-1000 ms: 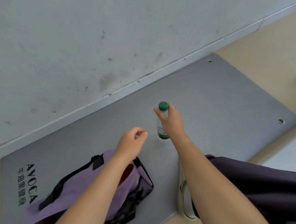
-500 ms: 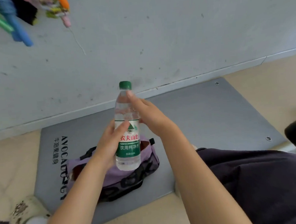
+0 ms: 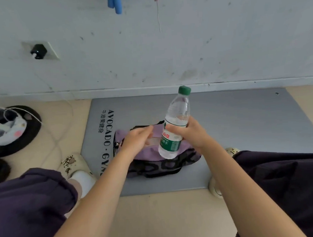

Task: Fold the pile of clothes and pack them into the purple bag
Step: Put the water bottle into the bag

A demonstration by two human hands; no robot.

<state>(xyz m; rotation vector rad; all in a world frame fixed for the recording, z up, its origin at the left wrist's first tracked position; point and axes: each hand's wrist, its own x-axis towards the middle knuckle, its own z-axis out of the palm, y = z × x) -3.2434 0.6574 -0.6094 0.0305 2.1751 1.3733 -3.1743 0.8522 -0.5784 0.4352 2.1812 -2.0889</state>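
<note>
The purple bag (image 3: 183,154) with black trim lies on a grey exercise mat (image 3: 234,125) in front of me. Above the bag my right hand (image 3: 192,132) grips a clear water bottle (image 3: 176,122) with a green cap and green label, tilted slightly to the right. My left hand (image 3: 137,139) hovers over the bag's left end with fingers relaxed, holding nothing, a short gap from the bottle. No pile of clothes is in view; the inside of the bag is hidden by my hands.
A grey wall (image 3: 167,54) with a socket and black plug (image 3: 39,51) stands behind the mat. A black round object with white cables (image 3: 13,129) lies on the floor at left. My dark-trousered knees (image 3: 29,206) and light clogs (image 3: 73,164) flank the mat's front edge.
My left hand has let go of the bottle and moved left; only the right hand holds it now. The bottle sits lower and tilted. The view has shifted left and down.
</note>
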